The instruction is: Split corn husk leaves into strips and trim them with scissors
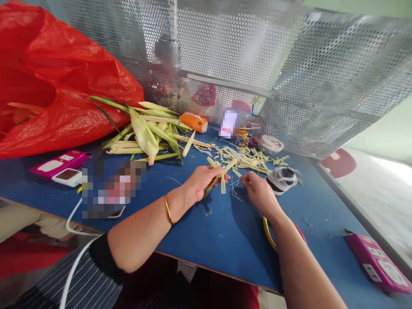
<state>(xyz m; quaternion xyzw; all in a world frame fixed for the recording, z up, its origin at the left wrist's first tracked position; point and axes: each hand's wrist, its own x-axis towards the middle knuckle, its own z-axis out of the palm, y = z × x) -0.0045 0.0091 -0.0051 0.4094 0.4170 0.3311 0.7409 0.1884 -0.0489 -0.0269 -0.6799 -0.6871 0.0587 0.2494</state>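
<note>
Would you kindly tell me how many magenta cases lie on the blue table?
2: a left magenta case beside a white device, and a right magenta case near the picture's edge. Others may be hidden by the red bag.

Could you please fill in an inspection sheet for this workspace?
Surface: blue tabletop, littered with small bits.
Work items: large husk pile at left rear; shredded husk scraps beyond the hands; thread spool beside the right hand.
Clutter: red bag, orange packet, left magenta device, right magenta device.
Left hand: gripping folded husk strips.
Right hand: fingers bent; whether anything is held is unclear.
Cables: white cable off the near edge at left.
Surroundings: perforated panels behind.
</note>
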